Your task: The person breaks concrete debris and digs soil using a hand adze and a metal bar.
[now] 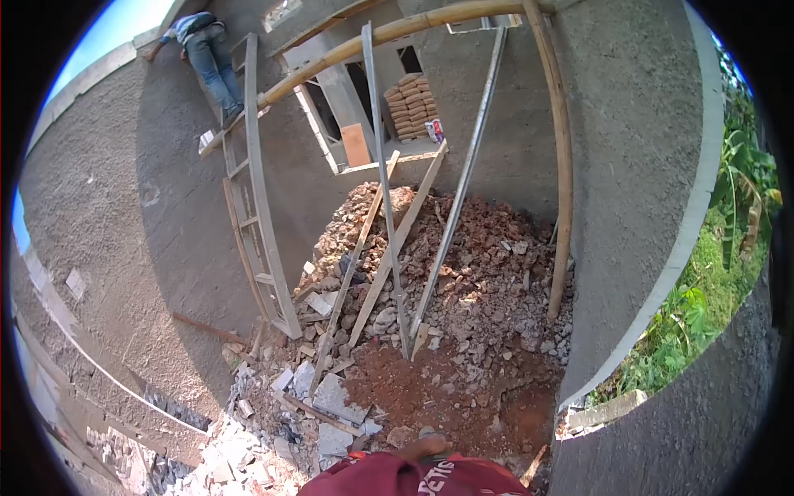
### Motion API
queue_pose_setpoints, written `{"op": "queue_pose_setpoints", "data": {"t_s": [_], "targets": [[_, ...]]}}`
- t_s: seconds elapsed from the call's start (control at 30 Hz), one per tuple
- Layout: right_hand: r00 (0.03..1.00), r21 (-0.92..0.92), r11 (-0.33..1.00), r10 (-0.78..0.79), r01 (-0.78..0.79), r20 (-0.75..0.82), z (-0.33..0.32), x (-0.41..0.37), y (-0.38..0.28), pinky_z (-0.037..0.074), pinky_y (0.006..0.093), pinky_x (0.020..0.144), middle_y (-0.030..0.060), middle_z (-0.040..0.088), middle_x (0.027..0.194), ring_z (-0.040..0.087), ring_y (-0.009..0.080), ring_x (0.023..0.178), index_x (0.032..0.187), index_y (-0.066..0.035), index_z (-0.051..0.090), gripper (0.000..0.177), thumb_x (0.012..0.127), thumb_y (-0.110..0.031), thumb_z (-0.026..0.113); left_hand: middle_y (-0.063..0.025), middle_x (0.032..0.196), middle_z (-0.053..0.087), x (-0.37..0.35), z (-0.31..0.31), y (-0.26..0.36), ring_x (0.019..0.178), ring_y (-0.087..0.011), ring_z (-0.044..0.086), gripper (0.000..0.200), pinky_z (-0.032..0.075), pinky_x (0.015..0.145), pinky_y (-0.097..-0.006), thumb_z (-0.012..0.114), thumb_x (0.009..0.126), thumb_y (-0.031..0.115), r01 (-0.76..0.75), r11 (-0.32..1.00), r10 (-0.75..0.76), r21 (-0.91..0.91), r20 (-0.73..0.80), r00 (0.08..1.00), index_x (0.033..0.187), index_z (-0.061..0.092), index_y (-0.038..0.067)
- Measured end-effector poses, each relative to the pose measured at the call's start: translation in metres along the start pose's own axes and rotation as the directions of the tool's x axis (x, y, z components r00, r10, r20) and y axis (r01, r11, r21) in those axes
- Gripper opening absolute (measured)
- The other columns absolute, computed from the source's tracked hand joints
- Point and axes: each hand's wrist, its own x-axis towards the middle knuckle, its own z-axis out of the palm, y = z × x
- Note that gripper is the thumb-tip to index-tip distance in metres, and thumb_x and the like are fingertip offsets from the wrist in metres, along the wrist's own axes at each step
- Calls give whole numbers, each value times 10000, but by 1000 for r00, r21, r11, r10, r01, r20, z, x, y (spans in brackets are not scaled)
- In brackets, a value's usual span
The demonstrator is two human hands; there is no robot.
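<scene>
Low against the maroon shirt [372, 477], seemingly the left hand [425, 447], bare and partly cut off from view; impossible to tell whether its grip is apart, together or clamped on anything. Right hand out of view, its grip impossible to tell. Just ahead of the shirt, crumbly red-brown soil [389, 380], with flat, pale broken slabs [332, 398] to its left. Farther ahead, two long, straight metal bars [463, 182] [385, 165], smooth and grey, leaning with their feet close together on the soil. Beside them, two rough wooden planks [400, 241] [357, 252], slanting across a lumpy heap of rubble [488, 264]. To the left, a weathered wooden ladder [258, 198] against coarse grey plaster. Overhead, a rounded pole [397, 30]; to the right, another, upright and slightly bowed [565, 157].

Underfoot, uneven ground strewn with chunks and shards. Around it, tall walls [633, 190] of gritty plaster. Beyond a window opening [389, 162], plump stacked sacks [411, 107] and a flat orange-brown board [356, 146]. Up at the left, another person [212, 62] in jeans, leaning to the wall. Outside, leafy greenery [686, 322].
</scene>
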Motion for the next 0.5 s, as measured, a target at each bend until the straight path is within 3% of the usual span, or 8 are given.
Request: {"op": "queue_pose_setpoints", "data": {"t_s": [0.07,0.13,0.17,0.2,0.23,0.27,0.4,0.5], "targets": [[907,-632,712,-420,306,-35,14,-16,64,455,423,526,105,569,505,586,279,497,526,-119,625,440,571,-545,724,-197,1285,554,8,5,-18,1196,-390,511,529,405,1006,-450,409,928,504,-97,995,98,17,-59,994,1258,582,127],[935,-710,694,-319,118,-157,33,-80,39,439,434,480,134,551,496,589,299,495,502,-111,601,379,588,-459,723,-234,1089,630,32,9,-39,1027,-406,593,439,467,902,-463,451,912,412,-280,958,286,67,-135,949,1103,631,60],[952,-505,852,-254,136,-173,42,-96,24,469,438,498,172,603,573,625,336,553,545,-72,637,308,623,-362,702,-235,1014,660,74,21,-81,963,-395,625,428,488,871,-428,467,909,392,-389,902,397,188,-11,918,1091,652,52],[952,-270,947,91,-174,-292,72,-94,24,507,451,590,205,651,689,663,360,664,672,-52,691,239,672,-289,657,-234,967,674,77,12,-74,893,-347,659,389,500,810,-402,501,904,344,-293,951,301,-96,81,950,1070,669,34],[854,150,898,440,-414,-277,83,-106,-3,515,459,655,224,668,774,678,358,749,790,-28,701,261,715,-267,629,-215,964,685,70,-3,-55,870,-279,665,387,495,760,-380,545,911,331,-211,959,230,-190,80,970,1125,649,25],[761,331,818,566,-470,-317,79,-142,-52,511,461,679,232,665,771,678,356,755,808,-16,690,279,757,-275,600,-210,969,685,74,-14,-47,875,-277,663,394,495,764,-378,546,912,334,-172,969,193,-177,106,976,1131,645,21],[710,546,686,670,-481,-216,196,-136,4,510,414,742,219,673,896,661,355,856,943,-19,673,373,810,-365,635,-192,990,684,90,-32,-43,897,-269,657,422,493,779,-370,550,918,345,-139,987,153,-85,184,971,1154,630,5],[427,920,195,904,-340,-34,245,-173,31,521,433,743,210,679,928,667,359,867,1005,-37,661,381,842,-378,608,-178,1006,683,100,-38,-48,914,-263,652,444,491,791,-364,553,922,354,-132,991,135,-27,229,964,1172,619,-6]]}}
